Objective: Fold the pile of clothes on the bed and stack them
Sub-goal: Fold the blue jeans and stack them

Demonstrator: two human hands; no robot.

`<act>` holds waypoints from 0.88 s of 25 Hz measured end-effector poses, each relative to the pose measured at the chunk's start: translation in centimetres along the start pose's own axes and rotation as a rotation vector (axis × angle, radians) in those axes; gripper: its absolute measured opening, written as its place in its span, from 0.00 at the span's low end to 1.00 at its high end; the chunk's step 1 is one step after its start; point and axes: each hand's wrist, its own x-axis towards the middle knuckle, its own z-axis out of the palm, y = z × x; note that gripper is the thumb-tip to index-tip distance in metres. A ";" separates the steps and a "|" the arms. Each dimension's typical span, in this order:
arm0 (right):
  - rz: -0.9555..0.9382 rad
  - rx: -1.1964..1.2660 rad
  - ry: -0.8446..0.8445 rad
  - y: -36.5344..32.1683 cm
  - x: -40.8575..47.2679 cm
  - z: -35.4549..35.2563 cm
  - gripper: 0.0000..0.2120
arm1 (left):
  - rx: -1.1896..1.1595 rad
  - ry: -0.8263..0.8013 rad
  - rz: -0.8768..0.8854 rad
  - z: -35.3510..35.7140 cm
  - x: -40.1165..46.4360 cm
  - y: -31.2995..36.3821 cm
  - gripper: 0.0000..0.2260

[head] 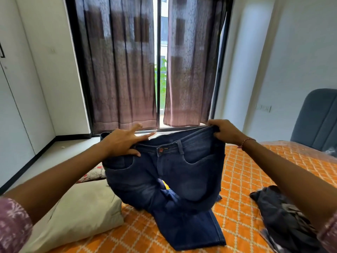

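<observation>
Over the orange bed [237, 179], dark blue jeans [169, 176] hang by the waistband, left hand [122, 143] pinching one end with fingers splayed, right hand [225, 132] gripping the other, legs crumpled below.

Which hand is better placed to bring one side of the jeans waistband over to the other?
Probably the right hand: it grips the jeans waistband corner firmly. The left hand only pinches its side, fingers spread.
</observation>
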 end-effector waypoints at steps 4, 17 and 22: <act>0.112 0.151 0.060 0.8 -0.1 -0.9 0.14 | 0.137 -0.266 0.103 0.4 -0.9 1.4 0.26; 0.192 -0.132 0.063 2.5 -1.9 -1.0 0.13 | -1.185 -0.121 -0.404 0.1 -1.4 -2.9 0.05; 0.383 0.508 0.111 1.5 -2.6 -0.7 0.17 | -1.485 -0.373 -0.450 0.2 -1.5 -4.0 0.25</act>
